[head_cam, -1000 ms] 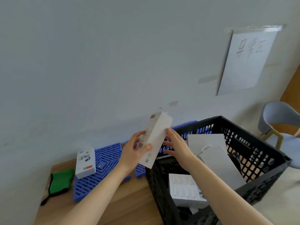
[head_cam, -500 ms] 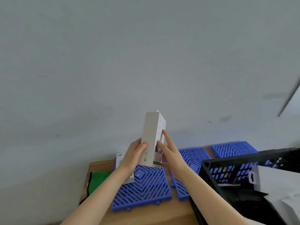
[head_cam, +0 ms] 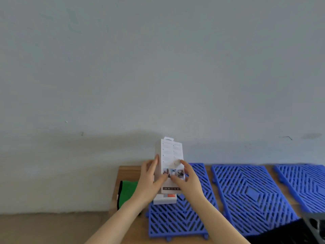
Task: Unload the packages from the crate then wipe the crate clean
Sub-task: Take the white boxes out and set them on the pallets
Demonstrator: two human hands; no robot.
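Forearms extended forward; the left hand (head_cam: 150, 179) and right hand (head_cam: 189, 181) clasped an upright white package (head_cam: 171, 158) from either side, thumbs on its printed face, just above a second package (head_cam: 165, 199); crate (head_cam: 283, 232) lay to their right.

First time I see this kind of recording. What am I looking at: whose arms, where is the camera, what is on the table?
There is no machine: the two grips are a person's bare hands. The one camera sits on the person's head, looking forward and down, so the arms enter from below. The left grip and right grip together hold a tall box upright, above a smaller box lying on a blue mat; whether the boxes touch is unclear. More mats lie to the right on the table. A cloth lies at the left. The crate shows only as a corner, bottom right.
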